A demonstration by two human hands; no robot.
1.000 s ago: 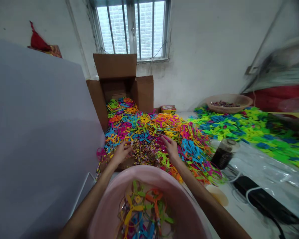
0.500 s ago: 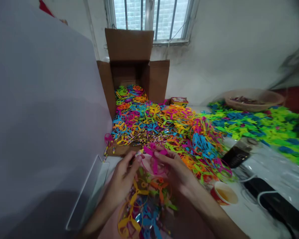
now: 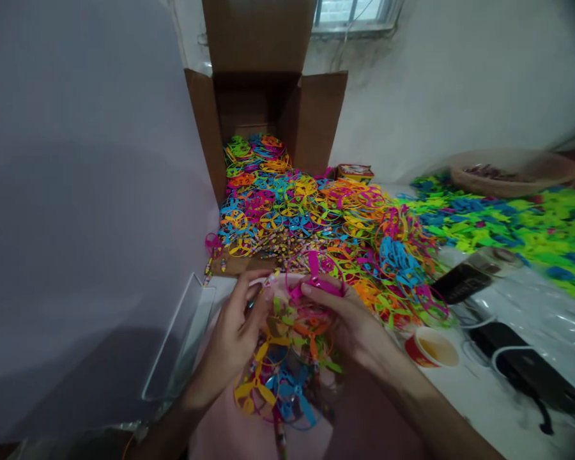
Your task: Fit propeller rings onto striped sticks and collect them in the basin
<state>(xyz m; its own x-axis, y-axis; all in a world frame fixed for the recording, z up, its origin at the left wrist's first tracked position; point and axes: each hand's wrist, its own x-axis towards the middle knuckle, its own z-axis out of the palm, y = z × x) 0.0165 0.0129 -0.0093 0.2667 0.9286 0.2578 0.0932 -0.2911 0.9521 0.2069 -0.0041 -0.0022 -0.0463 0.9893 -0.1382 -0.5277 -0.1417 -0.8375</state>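
My right hand [image 3: 352, 316] is closed on a magenta propeller [image 3: 314, 263], a three-bladed plastic disc with a thin outer ring. In my left hand [image 3: 237, 322] a short patterned stick [image 3: 270, 278] is pinched between thumb and fingers; most of it is hidden. A gap separates the stick from the propeller. Below both hands, a pink basin [image 3: 215, 415] contains more propellers, among them a yellow propeller [image 3: 256, 386], a blue propeller [image 3: 294, 390] and an orange propeller [image 3: 312, 329]. Some have patterned sticks attached.
A cardboard box [image 3: 323, 121] lies open, spilling a heap of coloured propellers [image 3: 301, 211]. Small sticks [image 3: 287, 246] lie before it. To the right are a dark bottle [image 3: 469, 278], paper cup [image 3: 431, 348], black power strip [image 3: 527, 364] and green-blue pieces [image 3: 498, 220]. A pale panel [image 3: 86, 211] borders the left.
The view has tilted down, so the background sits higher. My right hand has turned the magenta propeller more upright and drawn it away from the stick in my left hand.
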